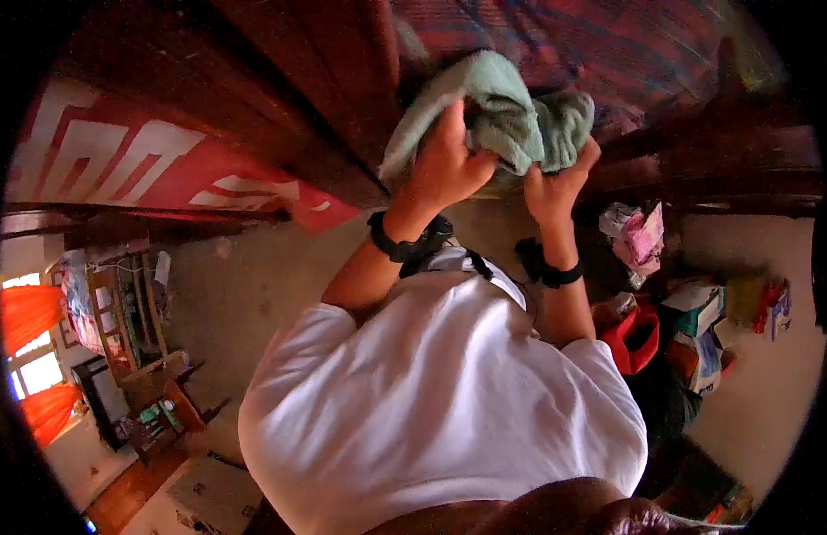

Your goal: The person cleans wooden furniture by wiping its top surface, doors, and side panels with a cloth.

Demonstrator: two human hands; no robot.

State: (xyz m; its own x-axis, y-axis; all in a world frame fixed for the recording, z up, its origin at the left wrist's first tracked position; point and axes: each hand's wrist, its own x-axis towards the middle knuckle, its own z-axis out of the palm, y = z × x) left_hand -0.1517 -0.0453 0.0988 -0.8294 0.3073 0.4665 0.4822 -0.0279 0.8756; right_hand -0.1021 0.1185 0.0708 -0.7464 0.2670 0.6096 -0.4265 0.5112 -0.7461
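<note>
A pale green towel, bunched and folded over itself, is held up in front of me. My left hand grips its left and lower part, with the thumb pressed against the cloth. At the lower right edge, my right hand pinches the darker green bunched part, its fingers partly hidden by the towel. The left end of the cloth hangs down beside my left hand. Each wrist wears a black band.
Dark wooden beams stand close at the upper left, and a wooden rail runs on the right. A patterned red-and-blue cloth lies beyond the towel. A red bag and assorted items are at the right.
</note>
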